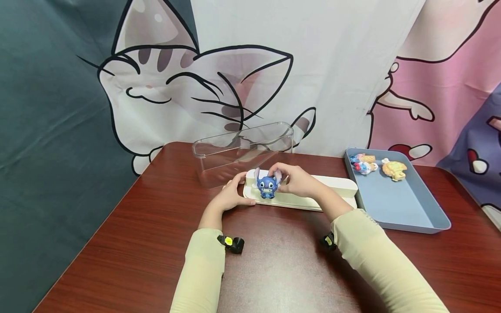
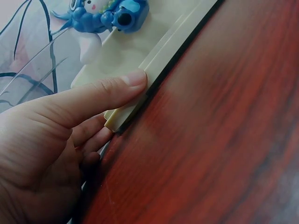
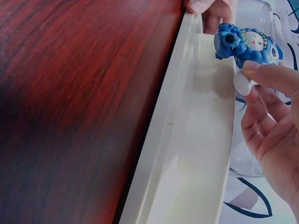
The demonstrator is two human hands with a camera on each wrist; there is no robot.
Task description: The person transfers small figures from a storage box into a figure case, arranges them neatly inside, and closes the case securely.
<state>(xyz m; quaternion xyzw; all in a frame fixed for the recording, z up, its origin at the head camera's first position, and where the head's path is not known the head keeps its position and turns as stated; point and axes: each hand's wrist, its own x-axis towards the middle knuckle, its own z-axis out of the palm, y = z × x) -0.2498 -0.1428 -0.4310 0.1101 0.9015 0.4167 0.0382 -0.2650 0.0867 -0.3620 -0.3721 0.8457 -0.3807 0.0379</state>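
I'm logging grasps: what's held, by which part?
The right grip pinches a rounded blue plastic figurine by one ear; the left grip grasps a long cream plastic base by one end.

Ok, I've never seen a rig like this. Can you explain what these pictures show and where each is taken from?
There's no machine here: a person works with two bare hands. The wide picture comes from a head camera; the other two come from a camera on each wrist.

On the brown table are a long cream base, a clear cover behind it, and a blue-grey tray to the right, holding small figurines.

The right hand pinches a blue figurine by one ear. The left hand grips the left end of the base.
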